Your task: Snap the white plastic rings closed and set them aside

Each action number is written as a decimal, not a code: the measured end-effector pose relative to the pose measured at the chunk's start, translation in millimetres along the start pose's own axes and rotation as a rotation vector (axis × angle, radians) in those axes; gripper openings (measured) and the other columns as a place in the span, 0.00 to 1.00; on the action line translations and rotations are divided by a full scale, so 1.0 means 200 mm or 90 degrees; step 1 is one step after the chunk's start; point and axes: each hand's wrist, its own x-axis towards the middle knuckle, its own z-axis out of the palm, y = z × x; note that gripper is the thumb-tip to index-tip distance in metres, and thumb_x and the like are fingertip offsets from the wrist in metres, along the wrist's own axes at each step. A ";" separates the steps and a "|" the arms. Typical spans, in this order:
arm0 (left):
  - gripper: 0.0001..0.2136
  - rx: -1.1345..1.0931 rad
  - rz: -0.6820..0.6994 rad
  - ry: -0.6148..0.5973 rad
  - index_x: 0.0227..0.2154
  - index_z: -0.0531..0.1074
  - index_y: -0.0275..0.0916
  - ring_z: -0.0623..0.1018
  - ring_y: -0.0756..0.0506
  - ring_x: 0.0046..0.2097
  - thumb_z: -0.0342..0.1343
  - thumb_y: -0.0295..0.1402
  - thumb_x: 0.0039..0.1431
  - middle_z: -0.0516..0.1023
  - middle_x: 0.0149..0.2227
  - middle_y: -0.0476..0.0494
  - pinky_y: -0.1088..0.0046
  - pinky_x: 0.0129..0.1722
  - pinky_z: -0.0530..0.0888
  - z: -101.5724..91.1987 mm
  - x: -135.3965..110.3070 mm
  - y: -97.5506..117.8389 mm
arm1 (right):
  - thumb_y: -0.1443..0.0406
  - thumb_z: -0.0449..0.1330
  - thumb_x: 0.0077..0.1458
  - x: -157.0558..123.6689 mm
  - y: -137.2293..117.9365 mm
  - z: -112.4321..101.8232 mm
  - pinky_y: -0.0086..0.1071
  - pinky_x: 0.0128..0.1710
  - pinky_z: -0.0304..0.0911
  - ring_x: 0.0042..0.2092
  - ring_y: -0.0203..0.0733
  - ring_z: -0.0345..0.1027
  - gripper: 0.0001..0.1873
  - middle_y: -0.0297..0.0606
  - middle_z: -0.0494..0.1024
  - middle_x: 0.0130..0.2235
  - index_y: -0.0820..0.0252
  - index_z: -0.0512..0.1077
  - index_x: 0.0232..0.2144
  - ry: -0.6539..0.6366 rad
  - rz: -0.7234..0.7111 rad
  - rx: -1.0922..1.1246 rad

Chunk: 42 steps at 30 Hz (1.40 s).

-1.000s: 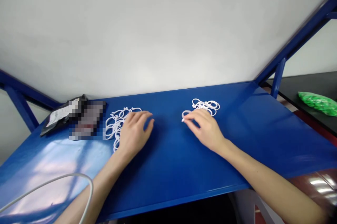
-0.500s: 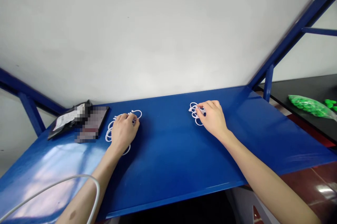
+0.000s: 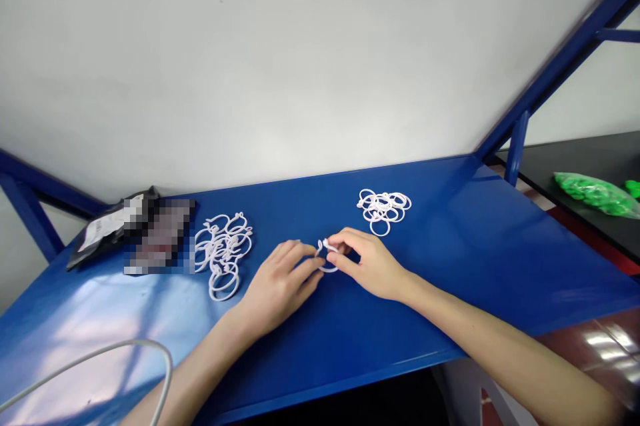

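Note:
Near the middle of the blue table [image 3: 320, 333], a white plastic ring [image 3: 329, 270] with small knobbed ends is held between both hands. Its two ends stand a little apart at the top. My left hand [image 3: 280, 286] pinches it from the left with thumb and fingers. From the other side my right hand [image 3: 367, 259] grips it close to one end. To the left of my left hand lies a larger heap of white rings [image 3: 225, 249]. A smaller pile of white rings [image 3: 384, 206] rests behind my right hand.
A black bag with a white label [image 3: 107, 229] lies at the back left, beside a dark flat packet [image 3: 167, 229], partly blurred. A white cable [image 3: 100, 349] loops over the front left. On a black table to the right is a clear bag of green pieces [image 3: 595, 193].
My left hand has left the larger heap and my right hand the smaller pile. Both have come together at the middle, now holding one white ring between them.

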 end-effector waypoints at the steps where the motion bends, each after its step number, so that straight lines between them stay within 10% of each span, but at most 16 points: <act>1: 0.05 -0.020 0.013 -0.006 0.42 0.76 0.38 0.77 0.43 0.42 0.58 0.27 0.66 0.80 0.43 0.41 0.65 0.44 0.76 0.00 0.00 0.02 | 0.63 0.61 0.66 0.00 -0.01 0.01 0.33 0.39 0.68 0.37 0.39 0.72 0.05 0.34 0.79 0.38 0.56 0.76 0.41 -0.020 0.027 0.033; 20: 0.04 -0.323 -0.396 0.079 0.32 0.76 0.41 0.80 0.51 0.29 0.62 0.33 0.63 0.82 0.29 0.52 0.78 0.29 0.75 0.01 -0.02 0.07 | 0.59 0.67 0.60 -0.04 -0.06 0.02 0.34 0.39 0.73 0.36 0.39 0.78 0.09 0.34 0.83 0.35 0.55 0.76 0.40 -0.005 0.072 0.239; 42: 0.07 -0.571 -0.529 0.096 0.35 0.81 0.41 0.82 0.47 0.34 0.64 0.38 0.60 0.84 0.34 0.45 0.72 0.35 0.80 0.02 0.00 0.09 | 0.61 0.64 0.63 -0.03 -0.09 0.03 0.33 0.39 0.69 0.36 0.38 0.73 0.04 0.33 0.81 0.35 0.55 0.78 0.37 0.041 0.082 0.195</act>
